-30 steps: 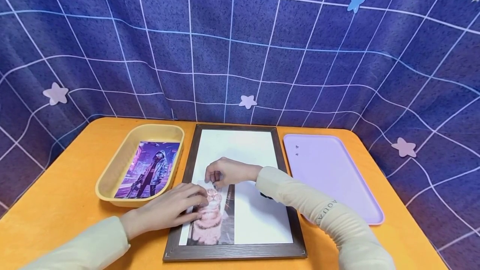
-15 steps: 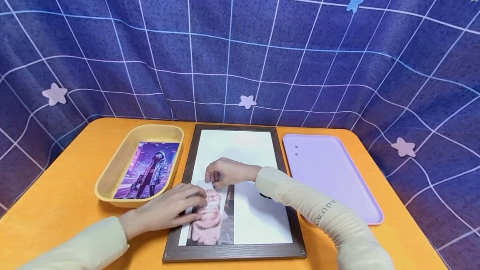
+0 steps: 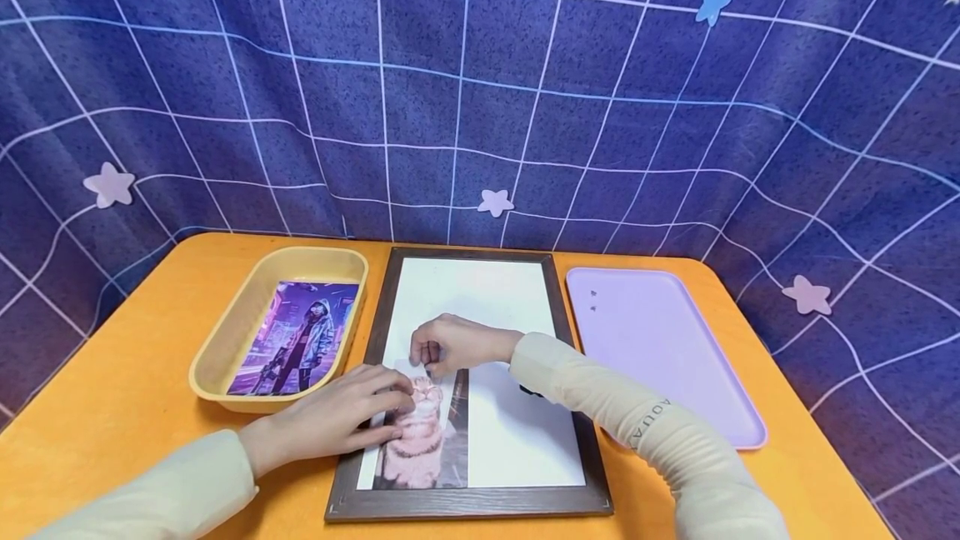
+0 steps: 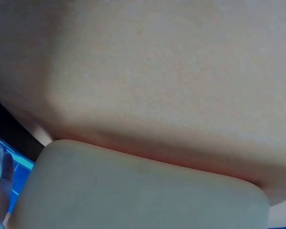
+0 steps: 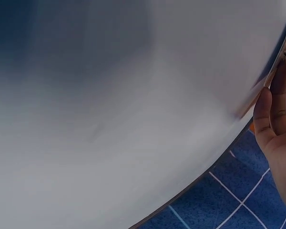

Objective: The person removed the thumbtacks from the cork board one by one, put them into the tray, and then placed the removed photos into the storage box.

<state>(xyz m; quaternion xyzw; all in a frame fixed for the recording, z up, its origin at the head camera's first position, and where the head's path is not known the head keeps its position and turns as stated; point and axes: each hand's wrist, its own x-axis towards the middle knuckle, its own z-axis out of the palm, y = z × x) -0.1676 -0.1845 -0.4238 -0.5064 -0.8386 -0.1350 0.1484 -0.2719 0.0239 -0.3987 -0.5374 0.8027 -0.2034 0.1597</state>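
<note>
A framed whiteboard with a dark brown rim lies flat on the orange table. On its lower left part is a picture print of a pink striped cat, its upper left partly covered by the hands. My left hand rests on the print's left side with spread, slightly bent fingers. At the print's top edge my right hand pinches a small dark piece between thumb and finger, with the other fingers curled. That piece is mostly hidden; the right wrist view shows a small shiny bit at the fingertips.
Left of the board stands a yellow tray holding a purple print of a hooded figure. To the right lies a lilac tray with two small dark pieces near its far left corner. A blue grid curtain hangs behind the table.
Almost nothing differs. Both hands keep their places on the print, and the view shifts only slightly.
</note>
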